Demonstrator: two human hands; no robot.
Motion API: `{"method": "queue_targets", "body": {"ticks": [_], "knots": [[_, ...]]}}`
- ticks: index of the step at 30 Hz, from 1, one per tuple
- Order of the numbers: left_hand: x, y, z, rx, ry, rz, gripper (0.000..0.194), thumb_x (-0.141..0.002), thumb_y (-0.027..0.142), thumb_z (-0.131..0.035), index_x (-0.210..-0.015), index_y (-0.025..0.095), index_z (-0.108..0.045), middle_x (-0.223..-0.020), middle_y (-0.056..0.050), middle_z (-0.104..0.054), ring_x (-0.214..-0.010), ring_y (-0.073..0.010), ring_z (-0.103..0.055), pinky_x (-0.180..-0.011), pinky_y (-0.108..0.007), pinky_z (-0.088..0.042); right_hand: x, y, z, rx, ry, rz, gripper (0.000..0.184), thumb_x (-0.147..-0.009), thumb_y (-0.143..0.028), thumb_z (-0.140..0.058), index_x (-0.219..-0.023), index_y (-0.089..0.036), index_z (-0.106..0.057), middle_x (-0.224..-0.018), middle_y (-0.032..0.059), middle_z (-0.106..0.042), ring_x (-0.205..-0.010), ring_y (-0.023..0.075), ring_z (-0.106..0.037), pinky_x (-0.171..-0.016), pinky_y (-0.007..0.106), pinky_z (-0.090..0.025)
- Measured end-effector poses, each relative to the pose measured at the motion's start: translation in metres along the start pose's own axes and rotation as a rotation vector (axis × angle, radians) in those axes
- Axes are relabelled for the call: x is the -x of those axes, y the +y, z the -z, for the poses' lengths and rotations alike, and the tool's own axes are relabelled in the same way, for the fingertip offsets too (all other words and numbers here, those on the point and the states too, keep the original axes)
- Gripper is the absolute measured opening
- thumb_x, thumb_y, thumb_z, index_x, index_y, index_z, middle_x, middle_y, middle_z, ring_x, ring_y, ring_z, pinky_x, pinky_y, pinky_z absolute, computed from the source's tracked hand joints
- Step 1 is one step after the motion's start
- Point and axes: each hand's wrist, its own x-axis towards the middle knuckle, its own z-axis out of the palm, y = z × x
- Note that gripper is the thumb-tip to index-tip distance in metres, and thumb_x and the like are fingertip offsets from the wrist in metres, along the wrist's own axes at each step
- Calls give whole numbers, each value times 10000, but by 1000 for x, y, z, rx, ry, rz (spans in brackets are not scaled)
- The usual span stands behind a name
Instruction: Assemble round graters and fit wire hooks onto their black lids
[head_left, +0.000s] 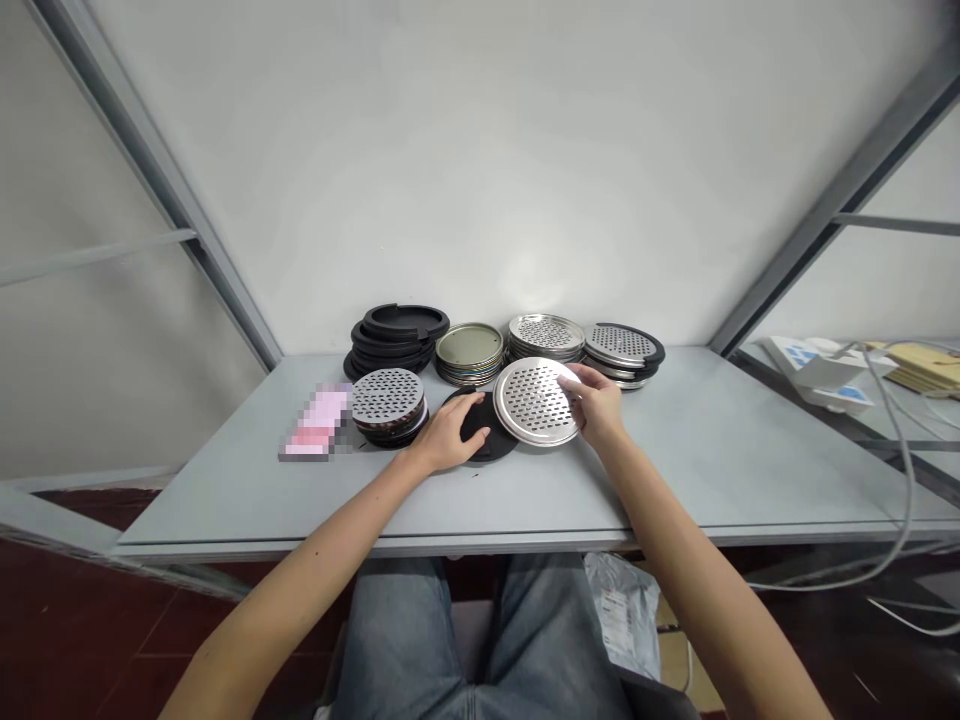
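Midway between the desk's (pixel 750 460) side edges, my right hand (pixel 602 402) pinches the slotted disc (pixel 534 400); my left hand (pixel 447 437), fingers spread, steadies the black holder (pixel 493 425). I'd grip only the disc's rim.

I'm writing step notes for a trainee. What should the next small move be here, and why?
Probably the right hand should ease the perforated metal disc left, to centre it over the black round piece. The left hand rests on that piece, and from this view the disc overlaps only its right side.
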Motion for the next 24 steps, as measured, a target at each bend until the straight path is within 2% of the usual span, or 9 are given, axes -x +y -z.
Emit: {"method": "queue_targets", "body": {"ticks": [2, 4, 6, 9, 14, 16, 19, 21, 24], "knots": [[-2, 3, -1, 14, 51, -11, 470, -857, 308, -558, -1301, 175, -475, -1263, -121, -576, -1195, -257, -523, -1034, -418, -418, 1, 2, -2, -10, 12, -90, 412, -509, -260, -799, -887, -159, -672, -723, 20, -684, -635, 179, -638, -583, 324, -550], [-3, 4, 0, 0, 45, -27, 408, -867, 353, -551, -1235, 178, -528, -1227, -117, -591, -1182, -261, -524, -1037, -434, -403, 0, 3, -2, -28, 36, -142, 416, -492, -238, -802, -878, -157, -670, -719, 18, -684, -643, 179, -641, -586, 318, -554], [-1, 4, 2, -29, -25, -67, 471, -804, 449, -628, -1184, 176, -571, -1216, -120, -600, -1191, -280, -516, -1057, -457, -373, -1, 3, -1, -49, 61, -152, 412, -486, -222, -797, -871, -157, -668, -713, 17, -682, -646, 177, -642, -586, 314, -557], [3, 1, 5, -79, -157, -113, 692, -656, 538, -746, -1223, 179, -576, -1290, -134, -571, -1245, -310, -482, -1119, -499, -271, -3, 0, 1, -92, 112, -148, 390, -490, -201, -786, -858, -155, -668, -692, 15, -674, -631, 173, -638, -583, 313, -562], [7, -1, 5, -105, -235, -101, 610, -743, 505, -702, -1262, 209, -577, -1364, -142, -529, -1299, -299, -453, -1137, -546, -196, -3, -7, 4, -187, 159, -151, 389, -500, -176, -782, -870, -154, -665, -738, 22, -683, -656, 171, -646, -586, 297, -565], [7, -1, 4, -51, -203, -91, 579, -797, 490, -658, -1295, 216, -549, -1378, -133, -517, -1311, -285, -443, -1128, -537, -232, -5, -8, 6, -213, 146, -149, 398, -520, -192, -772, -899, -165, -656, -763, 16, -680, -658, 162, -639, -572, 284, -560], [6, -1, 5, 117, -60, -34, 518, -880, 455, -561, -1327, 196, -517, -1371, -121, -528, -1290, -247, -475, -1098, -448, -339, -9, -8, 10, -227, 99, -148, 384, -582, -251, -736, -949, -200, -637, -781, -4, -665, -648, 142, -618, -555, 271, -552], [5, -3, 5, 228, 50, 7, 498, -909, 457, -507, -1312, 164, -530, -1336, -121, -560, -1251, -239, -514, -1075, -393, -377, -11, -7, 12, -265, 91, -168, 364, -613, -265, -712, -965, -222, -629, -797, -14, -659, -679, 139, -620, -590, 269, -557], [3, -7, 4, 337, 159, 74, 525, -923, 505, -448, -1267, 124, -561, -1243, -119, -625, -1164, -253, -574, -1029, -373, -413, -13, -6, 14, -337, 102, -202, 345, -626, -246, -692, -965, -237, -625, -830, -16, -660, -753, 146, -631, -672, 282, -564]]}}
